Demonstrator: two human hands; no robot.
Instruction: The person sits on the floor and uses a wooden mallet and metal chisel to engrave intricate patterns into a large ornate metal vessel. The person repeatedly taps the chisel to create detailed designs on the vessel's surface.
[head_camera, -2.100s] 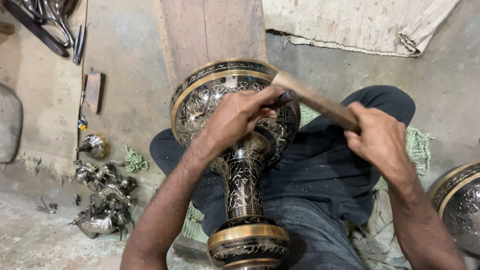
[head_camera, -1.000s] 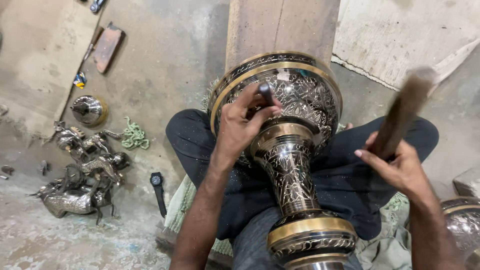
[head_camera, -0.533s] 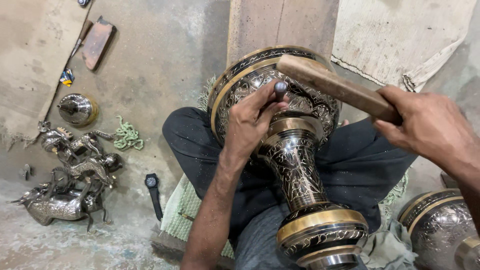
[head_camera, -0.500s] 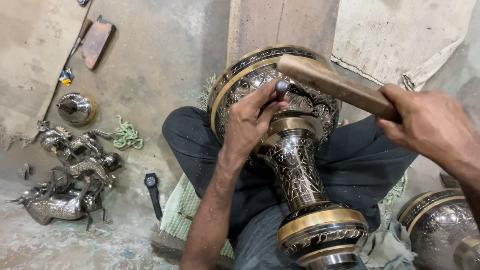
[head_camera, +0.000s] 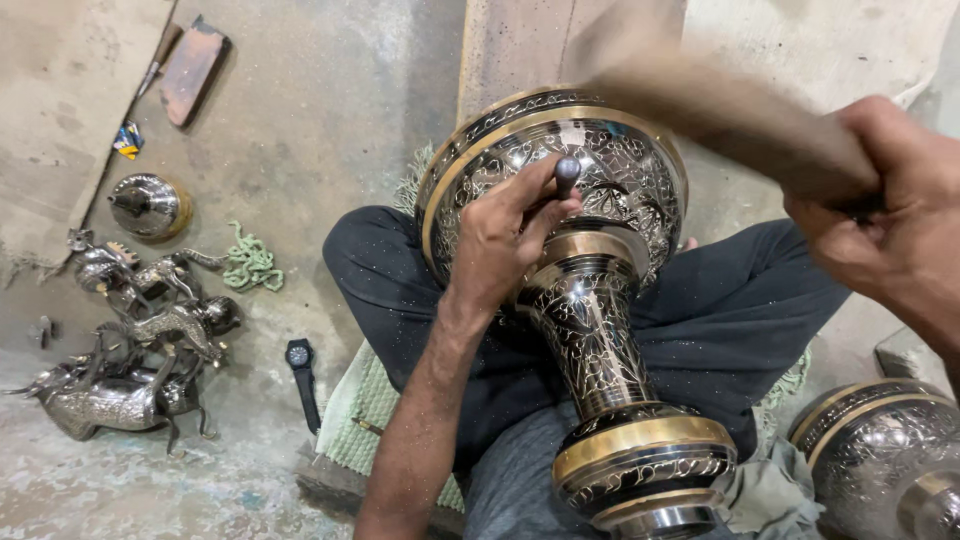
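A large engraved black and brass vase (head_camera: 590, 330) lies on its side across my lap, its wide bowl pointing away from me. My left hand (head_camera: 505, 235) pinches a small metal chisel (head_camera: 562, 178) whose tip rests against the bowl's engraved surface. My right hand (head_camera: 885, 205) grips the handle of a wooden mallet (head_camera: 720, 110), which is raised above the chisel and blurred by motion.
A second engraved vase (head_camera: 880, 455) sits at the lower right. Metal animal figurines (head_camera: 130, 350) stand on the concrete floor at the left, near a round metal lid (head_camera: 150, 205), green cord (head_camera: 250, 262) and a wristwatch (head_camera: 300, 360). A wooden plank (head_camera: 520, 50) lies ahead.
The mallet head rested on the chisel half a second ago; now it is lifted off and swinging. The left hand keeps the chisel on the bowl.
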